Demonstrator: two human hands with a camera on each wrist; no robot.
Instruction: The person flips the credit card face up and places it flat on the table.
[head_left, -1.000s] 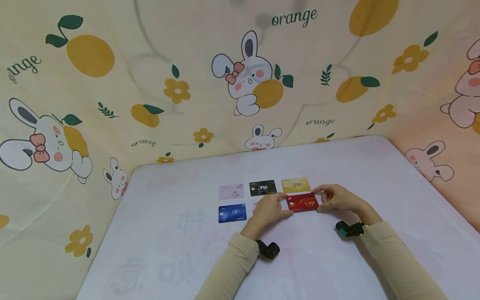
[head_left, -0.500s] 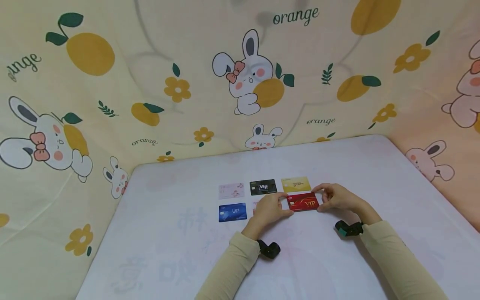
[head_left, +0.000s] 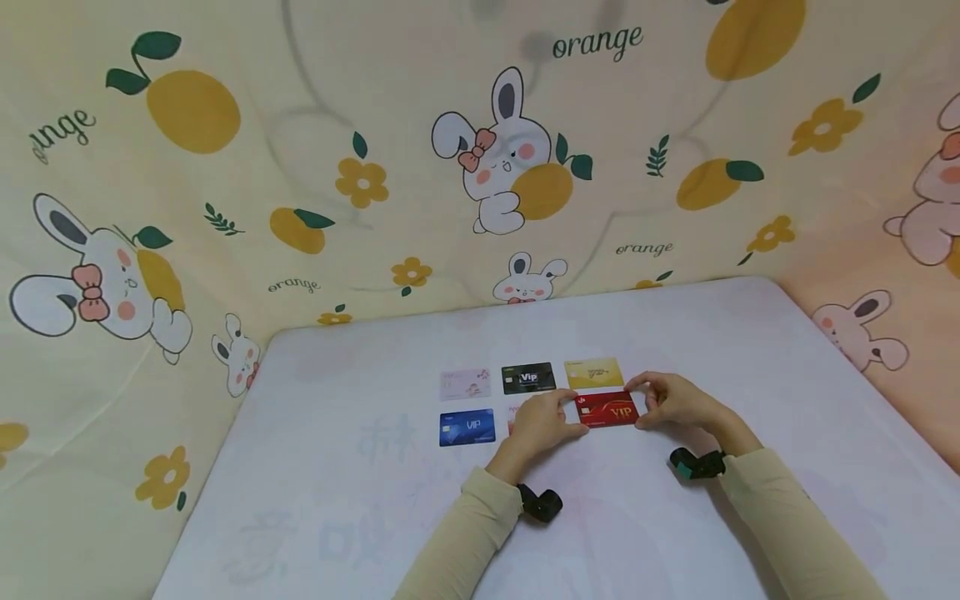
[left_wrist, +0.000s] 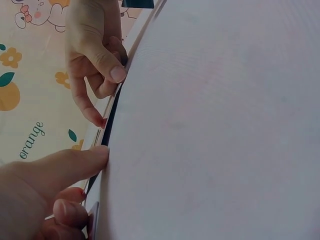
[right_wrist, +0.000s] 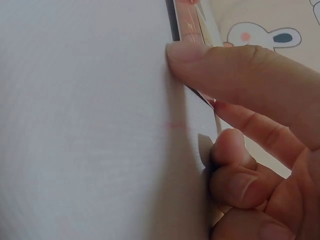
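A red VIP card [head_left: 607, 409] lies in the lower right of two rows of cards, with both hands at its sides. My left hand [head_left: 542, 421] holds its left end, forefinger at the far corner and thumb at the near one. On the opposite end my right hand [head_left: 678, 402] holds it the same way, the other fingers curled in. The left wrist view shows the card [left_wrist: 114, 107] nearly edge-on, close over the table, between both hands. In the right wrist view the thumb [right_wrist: 190, 52] presses the card's near corner. A pink-and-white card [head_left: 513, 410] is mostly hidden behind the left hand.
A gold card [head_left: 593, 373], a black Vip card [head_left: 528, 378] and a pale pink card [head_left: 465, 385] form the far row. The blue VIP card [head_left: 467, 427] lies at the near left. A patterned cloth [head_left: 420, 125] rises behind the white table [head_left: 337, 467].
The head view has tilted a little, so everything sits slightly lower. Both hands keep their places at the red card's ends.
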